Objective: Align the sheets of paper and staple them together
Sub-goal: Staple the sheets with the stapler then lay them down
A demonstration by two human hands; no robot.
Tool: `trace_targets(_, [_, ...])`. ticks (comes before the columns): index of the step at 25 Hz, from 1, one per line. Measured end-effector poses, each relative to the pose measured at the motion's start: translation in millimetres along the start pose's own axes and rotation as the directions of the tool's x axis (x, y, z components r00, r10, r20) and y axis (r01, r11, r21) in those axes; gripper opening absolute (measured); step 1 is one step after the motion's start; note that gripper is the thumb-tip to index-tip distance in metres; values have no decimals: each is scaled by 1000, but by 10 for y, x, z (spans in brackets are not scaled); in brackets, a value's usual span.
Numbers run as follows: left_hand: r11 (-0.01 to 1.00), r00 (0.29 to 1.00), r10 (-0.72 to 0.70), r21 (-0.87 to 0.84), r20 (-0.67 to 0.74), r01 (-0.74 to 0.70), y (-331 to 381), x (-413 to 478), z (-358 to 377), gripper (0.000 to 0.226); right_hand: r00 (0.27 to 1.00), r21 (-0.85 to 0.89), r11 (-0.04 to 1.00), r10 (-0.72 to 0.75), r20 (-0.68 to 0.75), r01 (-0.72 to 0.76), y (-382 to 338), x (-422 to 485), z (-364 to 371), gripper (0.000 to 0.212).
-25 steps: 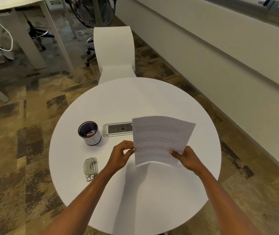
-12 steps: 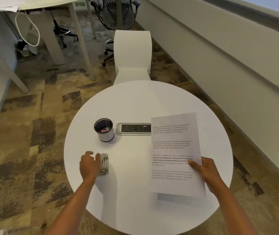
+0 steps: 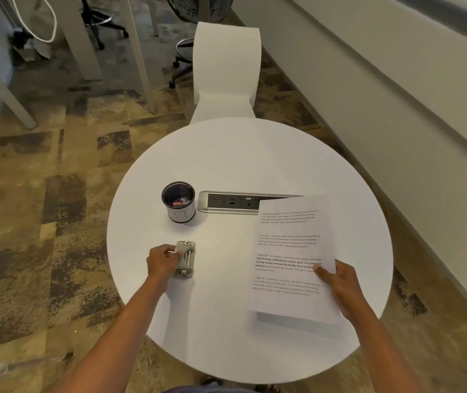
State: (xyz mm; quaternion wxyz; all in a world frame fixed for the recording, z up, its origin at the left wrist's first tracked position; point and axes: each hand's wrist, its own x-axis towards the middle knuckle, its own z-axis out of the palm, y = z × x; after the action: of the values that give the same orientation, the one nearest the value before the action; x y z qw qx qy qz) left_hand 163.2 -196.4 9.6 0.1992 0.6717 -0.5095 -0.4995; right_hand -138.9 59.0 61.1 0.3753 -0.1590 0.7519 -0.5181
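Note:
The printed sheets of paper (image 3: 289,251) form one stack at the right of the round white table (image 3: 240,160). My right hand (image 3: 337,282) grips the stack's right edge, thumb on top, and holds it slightly above the tabletop so its near edge casts a shadow. A grey metal stapler (image 3: 186,259) lies flat on the table at the left. My left hand (image 3: 162,262) is closed around the stapler's left side, fingers curled over it.
A black pen cup (image 3: 179,202) with small items inside stands behind the stapler. A silver power socket strip (image 3: 226,201) is set into the table's middle, its right end under the paper. A white chair (image 3: 226,75) stands at the far side, a wall on the right.
My left hand let go of the paper, moved left to the stapler and closed on it. The right hand lowered the stack from upright to nearly flat.

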Motion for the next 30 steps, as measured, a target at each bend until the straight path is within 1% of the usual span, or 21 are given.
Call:
trace_targets(3, [996,989,8,-93,148,6,36,-41,170,10,999,19,999,49,4,-49,121,-28,2,22])
trace_targets(5, [990,975,20,-137,221,11,97,-114,321,9,997,42,996,83,-1,-83,210,-70,-13,22])
trace_targets(8, [988,959,46,-151,280,-3,230,-232,585,5,992,78,989,123,-7,-122,337,-153,-47,23])
trace_targets(11, [990,944,20,-139,328,28,306,-343,829,6,988,106,983,153,-15,-150,452,-221,-85,23])
trace_targets(15, [993,932,-12,-107,362,54,281,-481,1063,17,986,124,980,165,-40,-158,554,-266,-150,20])
trace_targets(18, [995,933,-29,-78,359,61,271,-557,1154,19,986,118,981,162,-49,-155,583,-252,-164,15])
trace_targets(22, [998,939,-10,-55,344,31,257,-602,1196,19,988,101,984,152,-38,-147,612,-204,-134,11])
trace_targets(26, [999,943,34,-18,331,-29,245,-602,1149,20,990,83,987,140,3,-140,652,-141,-98,15])
trace_targets(28, [997,947,68,8,314,-74,238,-579,1103,23,991,71,988,136,17,-137,661,-106,-80,17])
trace_targets(30, [992,944,100,45,314,-120,221,-547,1061,28,991,64,989,129,28,-130,654,-77,-61,15])
